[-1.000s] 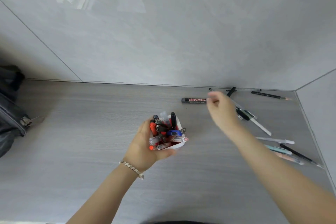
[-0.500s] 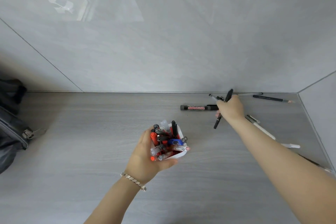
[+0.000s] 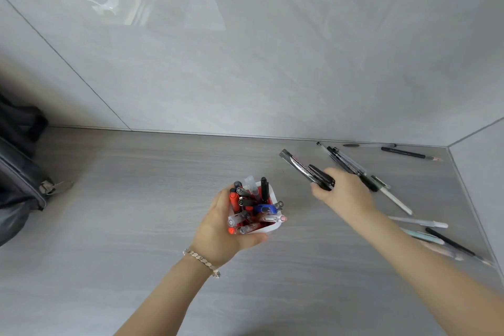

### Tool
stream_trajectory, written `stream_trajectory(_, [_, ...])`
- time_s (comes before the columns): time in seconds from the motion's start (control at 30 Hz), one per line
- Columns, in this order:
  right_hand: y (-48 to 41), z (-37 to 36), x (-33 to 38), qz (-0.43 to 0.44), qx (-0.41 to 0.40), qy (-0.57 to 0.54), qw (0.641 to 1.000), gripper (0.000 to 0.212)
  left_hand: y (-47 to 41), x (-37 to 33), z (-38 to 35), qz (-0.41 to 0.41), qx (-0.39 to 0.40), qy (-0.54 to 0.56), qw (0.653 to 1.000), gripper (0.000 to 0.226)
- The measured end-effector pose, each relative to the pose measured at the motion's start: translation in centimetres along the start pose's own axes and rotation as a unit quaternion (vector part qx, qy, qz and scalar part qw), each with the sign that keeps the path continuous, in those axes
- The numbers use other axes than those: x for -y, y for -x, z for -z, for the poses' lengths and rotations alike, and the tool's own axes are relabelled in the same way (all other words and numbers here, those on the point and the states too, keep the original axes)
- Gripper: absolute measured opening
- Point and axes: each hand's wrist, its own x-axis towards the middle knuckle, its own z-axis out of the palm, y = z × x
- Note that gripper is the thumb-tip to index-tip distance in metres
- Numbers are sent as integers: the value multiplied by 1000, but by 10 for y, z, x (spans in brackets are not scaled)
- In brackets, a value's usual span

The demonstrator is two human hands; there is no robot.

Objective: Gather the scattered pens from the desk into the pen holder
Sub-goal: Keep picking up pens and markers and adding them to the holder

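Note:
My left hand [image 3: 218, 229] grips a white pen holder [image 3: 268, 228] stuffed with several red, black, blue and clear pens, held just above the grey desk at centre. My right hand [image 3: 346, 194] is to the right of the holder, closed on a black whiteboard marker [image 3: 296, 163] and a black pen [image 3: 321, 177], both pointing up and left. A clear pen [image 3: 345, 159] lies behind that hand. More pens lie scattered at the right: a white one [image 3: 395, 199], a grey one [image 3: 417, 222], a black one [image 3: 450, 243] and a dark pencil [image 3: 406, 153] by the wall.
A dark bag [image 3: 19, 172] sits at the desk's left edge. Grey wall panels [image 3: 245, 63] close off the back, and a side wall [image 3: 485, 172] closes the right corner. The wood-grain desk surface [image 3: 122, 199] stretches between bag and holder.
My right hand reached to the back, picked up the black pen and the whiteboard marker, and has drawn them toward the holder. My left hand has kept the holder in place.

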Motion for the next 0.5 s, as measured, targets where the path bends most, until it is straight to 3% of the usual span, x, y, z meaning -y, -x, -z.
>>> stream_trajectory(0.13, [49,57,13,29,-16,-169,985,10,1,-4,-1,0,-9,16,1000,77])
stream_trajectory(0.27, [76,103,31,36,30,-229,972,9,1,-3,-2,-3,-14,22,1000,78])
stream_trajectory(0.4, [72,107,44,41,62,-131,989,10,1,-2,-2,-5,-13,15,1000,79])
stream_trajectory(0.5, [64,88,63,94,92,-42,990,18,2,-4,-2,-7,-13,19,1000,76])
